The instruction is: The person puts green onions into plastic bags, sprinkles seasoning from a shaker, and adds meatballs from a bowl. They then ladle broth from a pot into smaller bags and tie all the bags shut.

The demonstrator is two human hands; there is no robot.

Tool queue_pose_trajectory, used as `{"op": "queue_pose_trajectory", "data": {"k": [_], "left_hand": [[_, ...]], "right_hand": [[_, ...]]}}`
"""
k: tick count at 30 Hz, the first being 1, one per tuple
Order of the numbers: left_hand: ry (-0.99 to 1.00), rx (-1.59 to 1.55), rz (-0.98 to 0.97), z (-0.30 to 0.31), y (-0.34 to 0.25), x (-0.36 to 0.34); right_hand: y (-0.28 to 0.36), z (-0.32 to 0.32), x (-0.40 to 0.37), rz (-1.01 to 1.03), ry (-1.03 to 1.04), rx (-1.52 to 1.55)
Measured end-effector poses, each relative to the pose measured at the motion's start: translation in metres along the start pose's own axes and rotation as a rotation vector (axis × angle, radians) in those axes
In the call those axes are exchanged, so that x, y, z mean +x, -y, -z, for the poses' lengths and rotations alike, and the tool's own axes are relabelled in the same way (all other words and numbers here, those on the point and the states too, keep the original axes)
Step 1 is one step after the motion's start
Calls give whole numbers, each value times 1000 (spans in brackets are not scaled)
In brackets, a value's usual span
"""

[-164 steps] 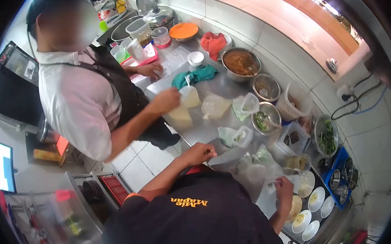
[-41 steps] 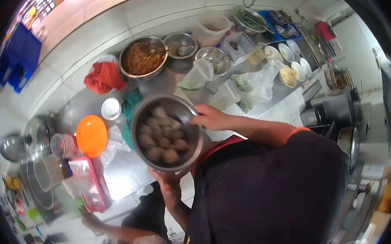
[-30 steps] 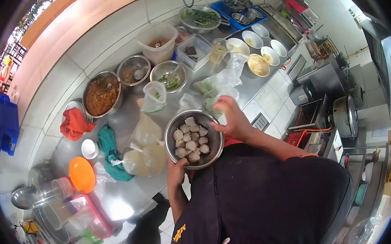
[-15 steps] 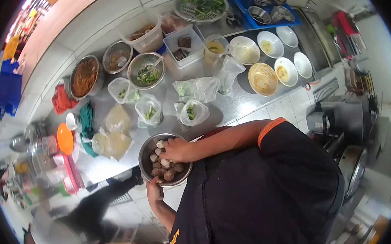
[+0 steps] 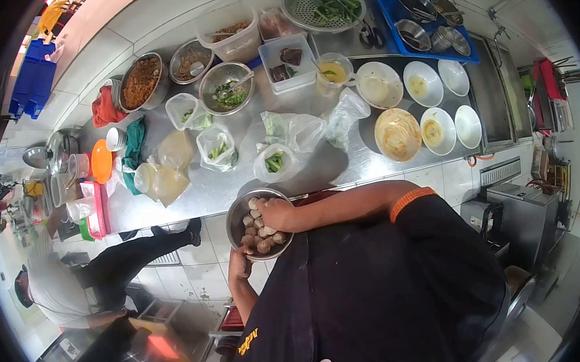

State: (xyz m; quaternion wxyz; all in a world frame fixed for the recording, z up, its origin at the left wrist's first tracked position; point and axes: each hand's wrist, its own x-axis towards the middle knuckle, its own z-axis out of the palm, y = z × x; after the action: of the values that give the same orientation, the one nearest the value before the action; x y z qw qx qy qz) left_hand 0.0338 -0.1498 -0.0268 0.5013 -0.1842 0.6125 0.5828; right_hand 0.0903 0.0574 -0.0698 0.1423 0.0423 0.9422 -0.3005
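Note:
A steel mixing bowl (image 5: 236,205) holds several pale and brown meatballs (image 5: 263,247). It is held in front of my body, just off the table edge. My left hand (image 5: 241,264) grips the near rim, fingers closed round it. Down inside the bowl, my right hand (image 5: 279,215) is curled over the paler meatballs, and its fingertips are partly hidden among them. On the table just beyond the bowl are open plastic bags of cut green vegetables (image 5: 274,162).
The steel table (image 5: 203,187) carries bowls of minced food (image 5: 140,84), a colander of greens (image 5: 325,7), used white bowls (image 5: 425,87) and a blue tray (image 5: 386,13). Another person (image 5: 62,284) is at lower left. Equipment (image 5: 521,212) stands at right.
The view has shifted, so the table and bowl appear further right. My right hand stays in the bowl, slightly changed over the meatballs. The other person shows more clearly.

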Motion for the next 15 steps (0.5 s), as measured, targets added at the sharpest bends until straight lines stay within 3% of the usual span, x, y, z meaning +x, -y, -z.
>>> {"op": "queue_pose_trajectory", "data": {"k": [3, 5, 8, 10, 12, 13, 15], "left_hand": [[-20, -39, -9, -11, 5, 0], [-14, -44, -20, -10, 8, 0], [26, -32, 1, -2, 13, 4], [30, -43, 13, -18, 0, -4], [-17, -65, 9, 11, 17, 17], [-9, -60, 1, 18, 19, 22], [-44, -87, -19, -1, 7, 6]], "right_hand": [[-2, 2, -2, 99, -8, -163], [2, 3, 0, 45, -9, -176], [21, 34, -8, 42, 120, -403], [23, 38, -6, 114, 213, -524], [13, 22, 5, 232, 269, -543], [4, 38, -4, 251, 95, -116], [12, 114, -32, 207, 239, 280]]}}
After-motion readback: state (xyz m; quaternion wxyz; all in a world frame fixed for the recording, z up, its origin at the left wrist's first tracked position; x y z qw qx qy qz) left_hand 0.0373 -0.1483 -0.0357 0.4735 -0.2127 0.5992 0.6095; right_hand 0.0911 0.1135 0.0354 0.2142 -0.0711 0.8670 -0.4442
